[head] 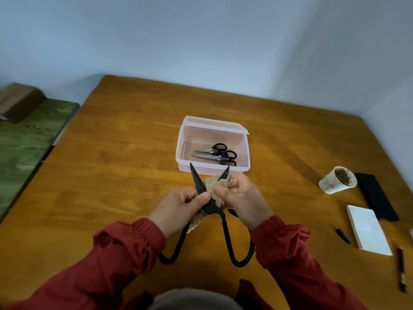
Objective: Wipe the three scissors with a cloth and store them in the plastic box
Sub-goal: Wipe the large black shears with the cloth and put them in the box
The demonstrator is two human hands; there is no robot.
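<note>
Large black iron scissors [225,233] with wide loop handles are held above the table, blades spread and pointing away from me. My left hand [178,206] grips them near the pivot, at the base of the left blade. My right hand [243,198] presses a beige cloth [214,184] around the right blade, whose tip pokes out of the cloth. Just beyond, a clear plastic box [185,139] stands with its lid open. Two smaller scissors [218,154] with black handles lie inside it, blades pointing left.
A paper cup [335,182] with brown residue lies tipped at the right of the wooden table [111,175]. Next to it are a black phone [377,195], a white notepad [368,229], a small black cap [343,236] and a dark pen [401,269]. A green-covered surface [26,142] sits left.
</note>
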